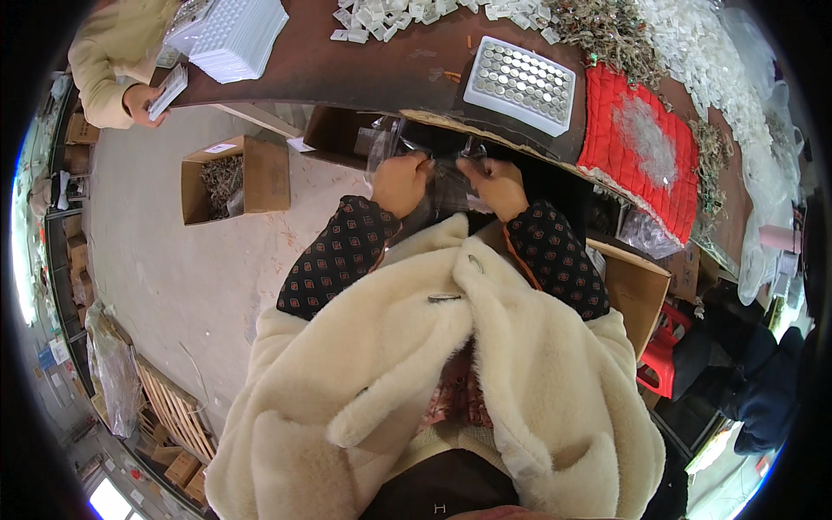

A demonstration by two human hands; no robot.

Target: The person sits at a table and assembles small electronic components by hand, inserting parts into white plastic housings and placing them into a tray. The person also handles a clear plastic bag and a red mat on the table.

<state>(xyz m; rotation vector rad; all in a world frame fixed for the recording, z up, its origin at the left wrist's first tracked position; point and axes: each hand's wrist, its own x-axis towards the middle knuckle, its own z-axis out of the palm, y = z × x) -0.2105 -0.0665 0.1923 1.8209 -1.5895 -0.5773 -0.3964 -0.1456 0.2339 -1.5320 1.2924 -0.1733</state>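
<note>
At the table's front edge, both my hands pinch the upper part of a clear plastic bag [448, 189]. My left hand [401, 184] is closed on its left side, thumb and fingers pressed together. On the other side my right hand [503, 185] grips the film in the same way. The bag hangs between them over a dark gap below the tabletop, and whether anything is inside I cannot tell. Just beyond my right hand, a white tray [518, 120] of small round silvery pieces rests on the table.
A red quilted cloth [602, 121] with clear bits lies right of the tray. Clear plastic pieces [381, 17] are heaped at the back. White trays [234, 48] are stacked far left, near another person's hand [141, 104]. Cardboard boxes [264, 178] flank me; a red stool [663, 355] stands right.
</note>
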